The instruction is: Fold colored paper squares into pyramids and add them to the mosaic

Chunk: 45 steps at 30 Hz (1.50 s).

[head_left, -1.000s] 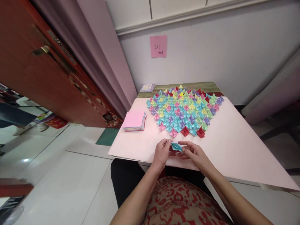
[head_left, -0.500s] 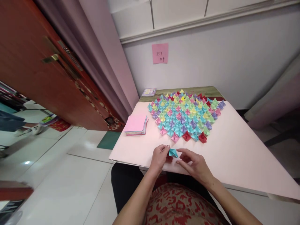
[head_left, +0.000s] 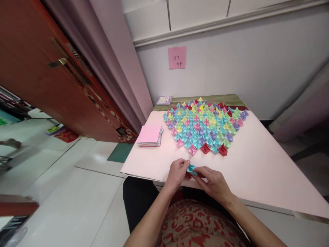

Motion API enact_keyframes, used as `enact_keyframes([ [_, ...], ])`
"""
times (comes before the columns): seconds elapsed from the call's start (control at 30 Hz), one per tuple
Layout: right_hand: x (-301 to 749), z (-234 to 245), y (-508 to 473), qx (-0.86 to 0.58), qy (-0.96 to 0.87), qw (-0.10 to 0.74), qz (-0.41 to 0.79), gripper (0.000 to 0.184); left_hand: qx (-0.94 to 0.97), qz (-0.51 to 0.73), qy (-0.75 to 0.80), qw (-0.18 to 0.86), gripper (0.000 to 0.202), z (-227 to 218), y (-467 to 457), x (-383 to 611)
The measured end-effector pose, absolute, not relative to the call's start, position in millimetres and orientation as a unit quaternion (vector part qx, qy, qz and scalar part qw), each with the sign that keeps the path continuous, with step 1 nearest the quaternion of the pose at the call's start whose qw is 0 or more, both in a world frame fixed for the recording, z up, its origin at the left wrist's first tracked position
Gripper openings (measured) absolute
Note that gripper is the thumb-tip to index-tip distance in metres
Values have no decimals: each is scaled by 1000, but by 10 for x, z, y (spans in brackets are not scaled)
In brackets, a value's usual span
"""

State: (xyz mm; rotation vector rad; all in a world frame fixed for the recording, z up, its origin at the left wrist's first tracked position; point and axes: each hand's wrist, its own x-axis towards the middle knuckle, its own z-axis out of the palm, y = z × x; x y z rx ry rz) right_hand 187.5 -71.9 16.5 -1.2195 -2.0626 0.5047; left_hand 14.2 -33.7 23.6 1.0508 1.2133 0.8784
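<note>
Near the front edge of the pink-covered table (head_left: 257, 171), a folded blue origami piece (head_left: 191, 169) is held between my two hands. My left hand (head_left: 178, 173) pinches its left side between thumb and fingers. The thumb and fingertips of my right hand (head_left: 212, 180) close on its right side. Something red shows beneath the piece, partly hidden by my fingers; I cannot make out what it is. Beyond my hands lie many folded origami pieces (head_left: 197, 132) in rows of blue, pink, green, yellow, purple and red.
To the left on the table rests a stack of square coloured paper (head_left: 149, 134), pink on top. A small pack (head_left: 165, 100) lies at the back left corner. A pink note (head_left: 177, 57) hangs on the wall. A wooden door (head_left: 51, 68) stands at the left.
My right hand's fingers have come in from apart and now grip the right side of the blue origami piece. My left hand keeps its pinch. At far left, a person's legs have mostly left view.
</note>
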Motion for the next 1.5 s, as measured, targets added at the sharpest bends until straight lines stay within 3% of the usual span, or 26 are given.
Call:
enact_keyframes([
  [0.27,1856,125,-744,-479,-807,315,142,13,498,341,521,603,22,225,-350,128],
  [0.47,1784,121,-773,-458,-818,326,125,16,631,277,602,403,15,320,-331,131],
  [0.63,1697,129,-807,-448,-825,325,115,20,646,281,617,350,23,352,-334,129],
  [0.83,1654,131,-745,-448,-814,348,121,25,631,302,611,370,16,337,-290,59],
  [1.0,1582,141,-406,-483,-807,338,35,34,529,446,611,385,40,242,-190,-145],
  [1.17,1452,75,-42,-513,-797,317,-4,37,508,490,638,309,34,33,-169,-253],
  [1.5,1344,-31,100,-551,-784,280,-52,38,519,493,623,316,28,-59,-184,-277],
])
